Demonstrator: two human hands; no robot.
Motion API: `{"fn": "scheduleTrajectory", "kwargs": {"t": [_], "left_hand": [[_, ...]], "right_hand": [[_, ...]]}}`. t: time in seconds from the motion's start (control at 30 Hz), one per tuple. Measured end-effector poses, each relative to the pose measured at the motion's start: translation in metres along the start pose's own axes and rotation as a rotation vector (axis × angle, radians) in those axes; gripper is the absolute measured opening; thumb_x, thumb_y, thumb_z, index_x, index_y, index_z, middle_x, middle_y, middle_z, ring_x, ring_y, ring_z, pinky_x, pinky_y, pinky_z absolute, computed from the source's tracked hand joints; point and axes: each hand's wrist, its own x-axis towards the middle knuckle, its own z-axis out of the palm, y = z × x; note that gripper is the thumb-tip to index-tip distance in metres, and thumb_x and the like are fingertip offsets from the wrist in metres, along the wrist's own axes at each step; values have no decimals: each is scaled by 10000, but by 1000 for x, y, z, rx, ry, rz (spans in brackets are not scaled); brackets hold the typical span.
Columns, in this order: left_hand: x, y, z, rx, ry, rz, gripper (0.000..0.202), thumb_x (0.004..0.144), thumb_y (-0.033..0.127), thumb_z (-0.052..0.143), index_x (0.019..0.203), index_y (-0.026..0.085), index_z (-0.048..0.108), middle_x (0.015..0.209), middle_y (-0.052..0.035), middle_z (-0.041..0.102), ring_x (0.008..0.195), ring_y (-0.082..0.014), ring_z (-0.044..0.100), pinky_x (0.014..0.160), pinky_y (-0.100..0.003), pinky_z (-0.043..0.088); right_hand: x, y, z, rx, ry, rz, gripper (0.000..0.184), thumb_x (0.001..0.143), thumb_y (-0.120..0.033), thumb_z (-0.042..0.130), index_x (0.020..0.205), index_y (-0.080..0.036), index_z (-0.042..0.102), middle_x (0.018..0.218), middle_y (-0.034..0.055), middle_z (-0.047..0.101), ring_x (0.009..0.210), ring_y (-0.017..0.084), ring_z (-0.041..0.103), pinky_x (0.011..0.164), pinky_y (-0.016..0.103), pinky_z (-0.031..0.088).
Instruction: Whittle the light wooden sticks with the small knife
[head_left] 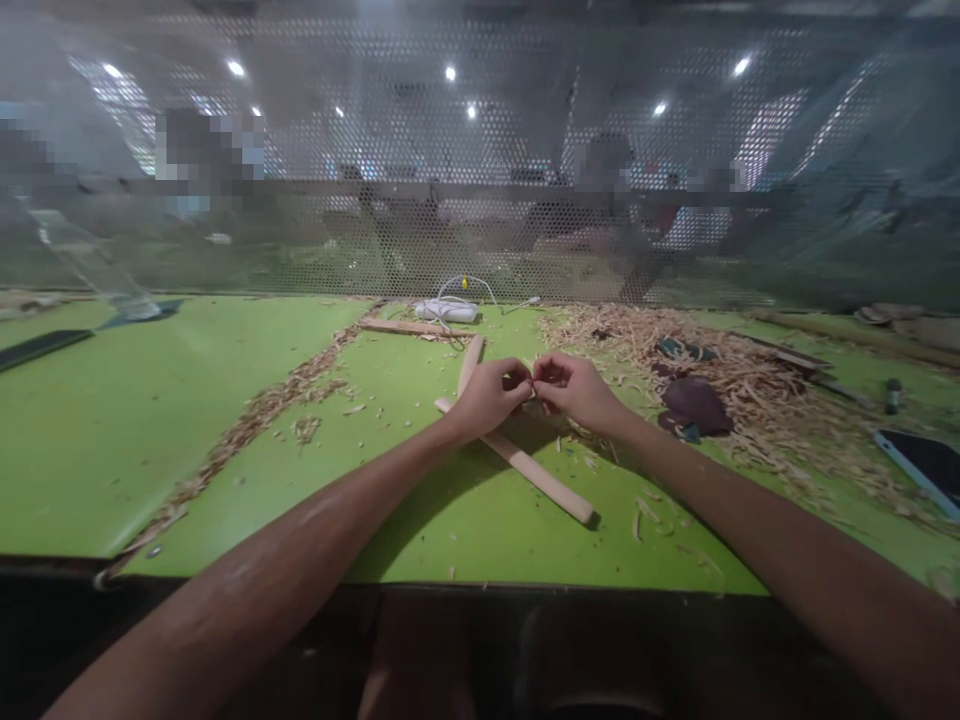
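Observation:
My left hand (491, 392) and my right hand (574, 388) meet at the fingertips above the green tabletop (420, 520). Both are closed in a pinch, thumb against fingers; whatever they hold between them is too small to make out. Beneath my left hand a smooth pale wooden stick (544, 480) lies slantwise, its rounded end toward me. A second wooden piece (471, 365) lies just behind my left hand, partly covered by it.
Curled wood shavings (720, 370) heap at the right around dark brown scraps (697, 403). A phone (926, 465) lies at the right edge. Behind my hands sit a white corded device (446, 311) and a thin wooden strip (412, 327). A perforated screen (480, 220) stands at the back.

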Motion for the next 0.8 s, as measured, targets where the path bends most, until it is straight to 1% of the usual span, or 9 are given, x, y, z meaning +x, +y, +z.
{"fn": "scheduleTrajectory", "kwargs": {"t": [0.07,0.17,0.27,0.37,0.47,0.63,0.8], "left_hand": [[-1,2,-1,73,17,46,83,908,111,675,846,147,716,754,-26,727,619,-130,627,572,-229,495],[0,5,-2,196,43,141,115,860,57,699,795,151,712,763,-25,736,683,-141,633,649,-247,508],[1,6,-2,289,64,209,143,825,26,713,759,152,700,750,-19,723,693,-142,615,656,-244,481],[1,6,-2,320,72,212,147,842,25,707,765,151,704,755,-27,724,683,-138,605,631,-234,453],[2,6,-1,301,63,198,153,866,26,694,780,151,714,773,-40,743,678,-134,618,625,-226,463],[1,7,0,270,81,194,141,855,28,701,799,153,735,798,-46,766,670,-128,634,628,-218,484],[-2,9,-1,221,104,194,137,851,48,708,767,154,722,710,-22,729,635,-124,624,601,-213,483]], "right_hand": [[0,0,-1,-9,-1,-4,191,815,-315,748,892,-214,606,670,-39,633,554,142,600,569,297,488],[1,1,-2,-31,-5,-19,206,805,-326,777,875,-214,619,667,-40,629,555,137,592,563,288,491],[1,2,-4,-39,-16,-21,172,814,-303,758,864,-221,616,652,-47,624,533,134,583,557,284,480],[1,0,-4,-38,-10,-18,109,828,-258,704,872,-215,613,635,-44,628,525,136,591,554,282,467],[0,-2,-3,-26,5,-10,81,829,-238,676,873,-200,621,642,-39,628,528,129,595,552,278,460],[0,-3,-4,0,15,7,106,812,-259,687,873,-191,634,653,-37,637,520,119,588,524,267,445],[2,1,-5,2,12,-20,152,821,-304,738,876,-210,632,641,-40,629,524,129,571,523,278,474]]}}
